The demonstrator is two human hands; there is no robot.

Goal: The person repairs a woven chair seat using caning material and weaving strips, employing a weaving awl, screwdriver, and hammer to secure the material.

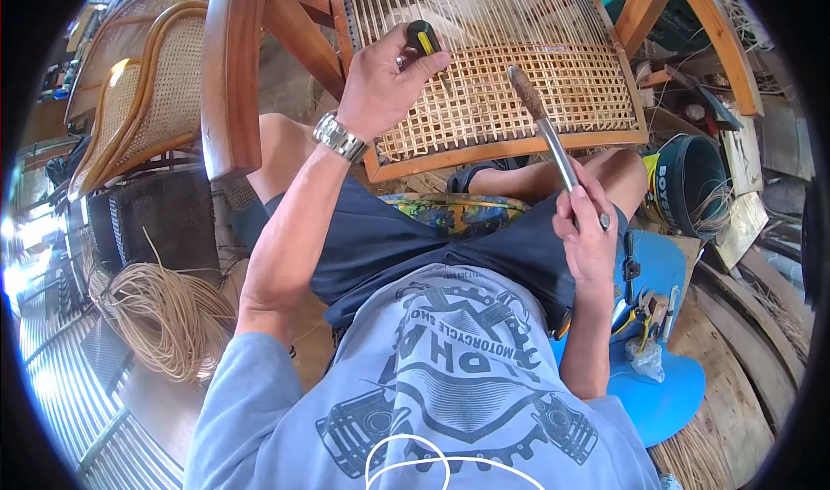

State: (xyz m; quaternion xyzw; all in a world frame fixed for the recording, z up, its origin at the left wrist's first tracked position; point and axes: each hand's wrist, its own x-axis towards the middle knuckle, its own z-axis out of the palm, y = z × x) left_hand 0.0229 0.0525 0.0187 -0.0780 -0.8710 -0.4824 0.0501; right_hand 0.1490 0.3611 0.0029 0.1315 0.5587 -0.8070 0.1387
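Left hand pinches a screwdriver; right hand wraps a metal bar. Both tools poke over the near edge of the cane seat, by the knees—a slip could snap thin strands.

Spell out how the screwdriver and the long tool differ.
The screwdriver has a black-and-yellow handle; the long tool has a shiny shaft and rough brown end. The left hand holds the screwdriver, the right hand the long tool. Both are hand-held.
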